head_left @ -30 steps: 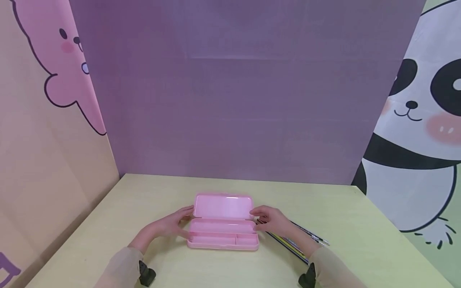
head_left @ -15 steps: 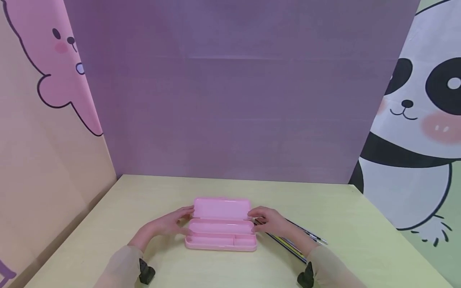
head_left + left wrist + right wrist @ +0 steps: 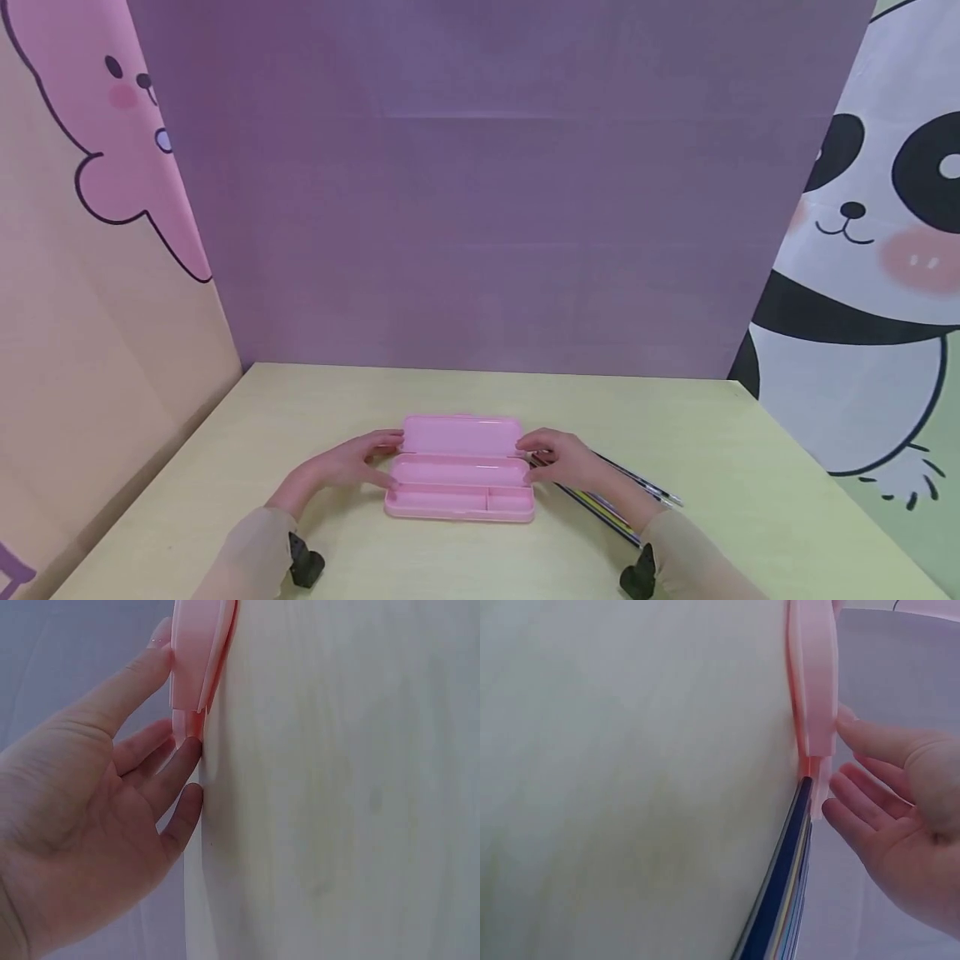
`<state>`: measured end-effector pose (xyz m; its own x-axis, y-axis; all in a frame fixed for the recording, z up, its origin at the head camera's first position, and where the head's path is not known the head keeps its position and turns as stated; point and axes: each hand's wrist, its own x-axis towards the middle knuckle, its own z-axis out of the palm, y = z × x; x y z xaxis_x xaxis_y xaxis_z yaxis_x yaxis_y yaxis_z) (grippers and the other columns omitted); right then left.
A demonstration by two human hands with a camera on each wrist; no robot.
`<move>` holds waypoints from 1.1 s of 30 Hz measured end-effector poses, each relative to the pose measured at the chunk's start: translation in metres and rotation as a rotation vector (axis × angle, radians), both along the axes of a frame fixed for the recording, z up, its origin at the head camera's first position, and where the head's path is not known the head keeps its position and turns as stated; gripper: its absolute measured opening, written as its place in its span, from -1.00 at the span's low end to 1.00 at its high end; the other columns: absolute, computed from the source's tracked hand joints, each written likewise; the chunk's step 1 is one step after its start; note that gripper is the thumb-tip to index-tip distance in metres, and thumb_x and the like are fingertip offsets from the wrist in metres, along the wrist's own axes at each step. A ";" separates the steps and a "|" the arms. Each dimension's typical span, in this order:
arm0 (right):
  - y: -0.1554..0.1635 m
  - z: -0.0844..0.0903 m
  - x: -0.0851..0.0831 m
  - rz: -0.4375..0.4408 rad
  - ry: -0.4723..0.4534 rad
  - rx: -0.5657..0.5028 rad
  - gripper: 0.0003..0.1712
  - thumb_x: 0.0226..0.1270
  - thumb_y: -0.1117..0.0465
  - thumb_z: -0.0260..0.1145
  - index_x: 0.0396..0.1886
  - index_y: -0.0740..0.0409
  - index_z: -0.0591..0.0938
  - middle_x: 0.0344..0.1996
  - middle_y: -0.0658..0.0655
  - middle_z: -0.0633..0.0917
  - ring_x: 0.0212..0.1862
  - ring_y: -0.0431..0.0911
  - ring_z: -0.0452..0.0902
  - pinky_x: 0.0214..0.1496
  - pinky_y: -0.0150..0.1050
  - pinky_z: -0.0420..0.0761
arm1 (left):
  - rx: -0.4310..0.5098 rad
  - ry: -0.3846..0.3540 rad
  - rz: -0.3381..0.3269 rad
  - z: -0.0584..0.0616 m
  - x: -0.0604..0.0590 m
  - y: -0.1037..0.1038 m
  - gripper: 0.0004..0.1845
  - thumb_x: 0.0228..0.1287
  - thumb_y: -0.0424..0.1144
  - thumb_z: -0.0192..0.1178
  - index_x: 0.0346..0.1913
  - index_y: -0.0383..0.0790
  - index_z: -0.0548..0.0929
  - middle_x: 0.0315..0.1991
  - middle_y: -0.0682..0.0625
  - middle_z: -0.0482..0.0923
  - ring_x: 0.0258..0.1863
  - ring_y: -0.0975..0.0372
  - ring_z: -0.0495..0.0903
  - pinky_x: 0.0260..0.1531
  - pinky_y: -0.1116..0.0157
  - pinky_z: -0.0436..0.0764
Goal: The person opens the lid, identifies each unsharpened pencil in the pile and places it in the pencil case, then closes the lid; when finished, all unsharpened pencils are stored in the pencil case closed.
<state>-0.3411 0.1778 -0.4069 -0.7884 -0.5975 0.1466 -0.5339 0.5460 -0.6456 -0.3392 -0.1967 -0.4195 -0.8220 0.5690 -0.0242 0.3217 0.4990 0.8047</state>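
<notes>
Head view: two hands are bracketing an open pink pencil case (image 3: pixel 459 471) on the worktop (image 3: pixel 712 467).
Nearest, both sleeves are entering from the near edge; the left hand (image 3: pixel 345 465) is touching the case's left end with relaxed, nearly straight fingers, the right hand (image 3: pixel 566 461) is touching its right end likewise. Pencils (image 3: pixel 611 498) are lying under the right wrist. Farther back, the lid is tilting toward the purple backdrop (image 3: pixel 480 208).
</notes>
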 end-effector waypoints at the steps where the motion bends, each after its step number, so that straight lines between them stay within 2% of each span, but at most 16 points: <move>1: 0.000 0.001 0.000 -0.002 0.003 0.005 -0.49 0.14 0.23 0.40 0.08 0.33 0.52 0.04 0.26 0.60 0.14 0.18 0.49 0.18 0.05 0.50 | 0.000 0.001 -0.001 0.000 0.000 0.001 -0.10 0.08 -0.20 0.37 0.40 -0.40 0.13 0.39 -0.31 0.15 0.37 -0.18 0.15 0.36 -0.12 0.12; 9: 0.007 0.008 0.005 -0.019 0.073 0.013 -0.51 0.18 0.21 0.36 0.08 0.35 0.53 0.01 0.30 0.63 0.07 0.17 0.54 0.11 0.03 0.55 | -0.002 -0.001 0.011 -0.003 -0.003 0.006 -0.10 0.07 -0.20 0.38 0.40 -0.39 0.13 0.39 -0.30 0.16 0.37 -0.15 0.16 0.37 -0.09 0.11; 16: 0.021 0.010 0.005 -0.102 0.144 -0.010 -0.59 0.24 0.17 0.32 0.02 0.31 0.57 -0.13 0.25 0.69 -0.10 0.07 0.63 -0.05 -0.16 0.66 | 0.010 -0.020 0.008 -0.004 0.001 0.009 -0.08 0.08 -0.20 0.37 0.41 -0.41 0.09 0.40 -0.32 0.13 0.37 -0.18 0.14 0.36 -0.10 0.11; 23: 0.041 0.017 0.007 -0.229 0.113 -0.036 -0.65 0.30 0.09 0.26 0.01 0.16 0.60 -0.12 0.13 0.70 -0.09 -0.03 0.62 -0.06 -0.32 0.65 | 0.031 -0.036 -0.008 -0.005 0.005 0.010 -0.11 0.09 -0.26 0.36 0.39 -0.45 0.09 0.39 -0.36 0.10 0.37 -0.21 0.12 0.36 -0.10 0.11; 29: 0.061 0.023 0.006 -0.266 0.181 -0.029 -0.68 0.32 0.11 0.24 -0.03 0.18 0.62 -0.14 0.15 0.70 -0.12 -0.01 0.63 -0.12 -0.46 0.61 | 0.015 -0.023 0.001 -0.003 0.005 0.009 -0.09 0.07 -0.23 0.38 0.39 -0.44 0.11 0.39 -0.34 0.11 0.37 -0.19 0.14 0.36 -0.09 0.13; 33: 0.074 0.026 0.005 -0.289 0.198 -0.035 -0.66 0.32 0.09 0.23 -0.03 0.21 0.62 -0.15 0.14 0.71 -0.14 -0.01 0.64 -0.13 -0.47 0.60 | -0.006 -0.006 0.005 0.000 0.002 0.005 -0.10 0.07 -0.21 0.38 0.39 -0.42 0.12 0.39 -0.33 0.11 0.37 -0.18 0.16 0.36 -0.08 0.15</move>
